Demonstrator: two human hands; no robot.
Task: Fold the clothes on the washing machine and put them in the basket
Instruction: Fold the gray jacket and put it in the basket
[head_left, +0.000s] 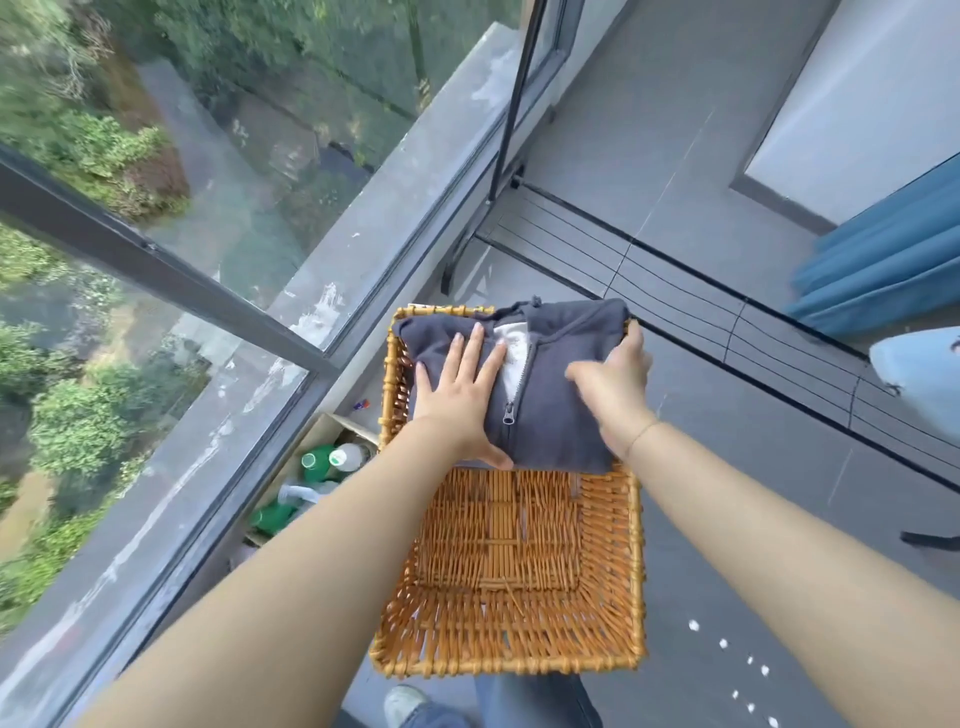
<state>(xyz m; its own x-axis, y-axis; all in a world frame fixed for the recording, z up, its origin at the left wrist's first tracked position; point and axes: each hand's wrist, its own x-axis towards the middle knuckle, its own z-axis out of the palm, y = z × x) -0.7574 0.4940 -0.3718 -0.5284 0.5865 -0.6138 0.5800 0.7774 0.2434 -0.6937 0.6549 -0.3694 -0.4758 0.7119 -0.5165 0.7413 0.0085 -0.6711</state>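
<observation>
While both forearms reach forward and down, the left hand (464, 395) lies flat with its fingers spread on top of one folded grey zip hoodie (540, 374), and the right hand (615, 384) grips the hoodie's right edge, fingers curled over the cloth. That single garment sits in the far half of one wicker basket (511, 561), its far end level with the rim; the near half of the basket shows bare woven bottom. A silver zipper (511, 410) runs up the middle of the hoodie, with a white label or lining showing beside it.

Left of the basket, one open cardboard box (332, 431) holds several green and white bottles (324, 460); their exact count is hard to tell. Beyond the basket stands one black wire drying rack (675, 291) with thin lines strung across it. A blue curtain (883, 265) hangs at the right, and a pale blue cloth (922, 374) enters at the right edge. A shoe (408, 701) and jeans show under the basket.

Grey floor tiles (753, 441) cover the balcony; a few small white specks lie on them at the lower right. Tall glass panes in a dark window frame (171, 275) look down on greenery.
</observation>
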